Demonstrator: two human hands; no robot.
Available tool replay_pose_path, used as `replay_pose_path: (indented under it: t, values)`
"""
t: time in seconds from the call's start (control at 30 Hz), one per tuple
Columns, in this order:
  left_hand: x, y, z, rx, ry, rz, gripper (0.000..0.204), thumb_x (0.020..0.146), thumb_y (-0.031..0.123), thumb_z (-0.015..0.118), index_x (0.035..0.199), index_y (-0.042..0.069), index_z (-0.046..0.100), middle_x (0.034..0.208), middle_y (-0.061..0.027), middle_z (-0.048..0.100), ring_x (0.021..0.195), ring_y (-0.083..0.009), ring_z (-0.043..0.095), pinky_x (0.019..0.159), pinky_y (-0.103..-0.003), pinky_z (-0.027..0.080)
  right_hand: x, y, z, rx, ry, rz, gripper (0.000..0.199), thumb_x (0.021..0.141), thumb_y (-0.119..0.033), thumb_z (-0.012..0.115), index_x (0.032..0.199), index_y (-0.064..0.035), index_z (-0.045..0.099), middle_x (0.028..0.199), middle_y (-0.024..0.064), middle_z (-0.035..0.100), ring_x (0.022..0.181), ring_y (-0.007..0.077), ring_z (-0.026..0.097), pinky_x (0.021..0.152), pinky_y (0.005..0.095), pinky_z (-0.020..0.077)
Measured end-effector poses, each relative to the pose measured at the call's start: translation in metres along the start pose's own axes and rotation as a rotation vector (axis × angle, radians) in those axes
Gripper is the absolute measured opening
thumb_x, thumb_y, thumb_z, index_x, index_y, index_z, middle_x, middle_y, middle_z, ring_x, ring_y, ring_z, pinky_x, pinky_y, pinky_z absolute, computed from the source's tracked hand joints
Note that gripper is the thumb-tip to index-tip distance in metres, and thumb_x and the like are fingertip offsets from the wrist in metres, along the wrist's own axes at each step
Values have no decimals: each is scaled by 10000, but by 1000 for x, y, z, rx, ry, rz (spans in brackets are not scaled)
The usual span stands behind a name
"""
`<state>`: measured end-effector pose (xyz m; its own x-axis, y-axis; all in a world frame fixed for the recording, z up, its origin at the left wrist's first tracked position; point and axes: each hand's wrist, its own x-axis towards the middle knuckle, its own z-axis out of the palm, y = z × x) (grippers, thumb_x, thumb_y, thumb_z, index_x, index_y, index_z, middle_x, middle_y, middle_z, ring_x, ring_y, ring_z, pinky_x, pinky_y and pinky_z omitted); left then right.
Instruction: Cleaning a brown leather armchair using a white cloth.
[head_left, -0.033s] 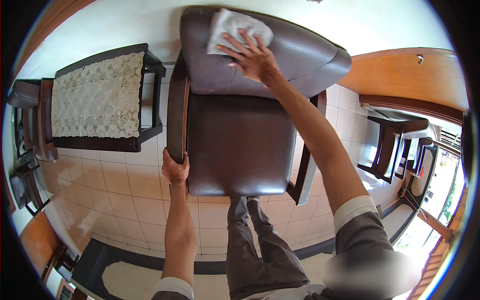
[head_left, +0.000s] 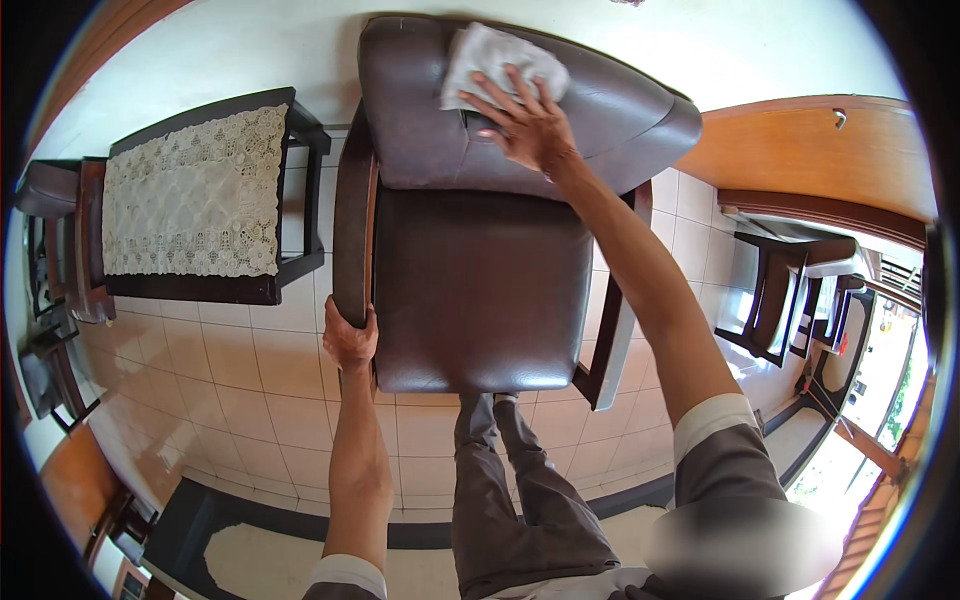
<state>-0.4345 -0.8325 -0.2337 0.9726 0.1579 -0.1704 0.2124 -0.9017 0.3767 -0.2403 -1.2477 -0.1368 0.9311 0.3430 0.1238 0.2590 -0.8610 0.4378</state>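
Observation:
A brown leather-covered armchair (head_left: 480, 290) with dark wooden arms stands in front of me. High on its padded backrest (head_left: 405, 110), my right hand (head_left: 530, 128) holds a folded whitish cloth (head_left: 490, 55) flat against the leather, its fingers spread over the cloth. The thumb reaches past the cloth's lower edge. My left hand (head_left: 350, 338) is closed round the front end of the left armrest (head_left: 353, 240); part of its grip is hidden under the wood.
To the left stands a dark low table (head_left: 190, 288) with a cream lace cover (head_left: 195, 190). A wooden panel (head_left: 810, 150) and another dark chair (head_left: 775, 290) are on the right. My legs (head_left: 520, 500) are close to the seat's front edge, on a tiled floor (head_left: 250, 370).
My right hand and the cloth have slid a little to the right across the backrest. The left hand stays on the armrest.

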Motion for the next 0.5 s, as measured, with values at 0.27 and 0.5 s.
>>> replay_pose_path:
  t: [0.27, 0.5]
  values:
    - [0, -3, 2, 26, 36, 48, 718, 836, 363, 794, 1382, 33, 466, 1211, -230, 667, 1024, -442, 690, 887, -519, 576, -187, 145, 44, 96, 201, 439, 688, 1021, -527, 527, 1625, -267, 323, 1728, 144, 97, 1536, 504, 125, 1181, 702, 180]
    - [0, -2, 3, 9, 31, 48, 736, 826, 355, 801, 1384, 20, 458, 1217, -232, 665, 1025, -442, 692, 879, -516, 578, -121, 71, 38, 240, 90, 214, 648, 1018, -548, 496, 1620, -373, 335, 1736, 58, 159, 1532, 484, 215, 1197, 673, 210]
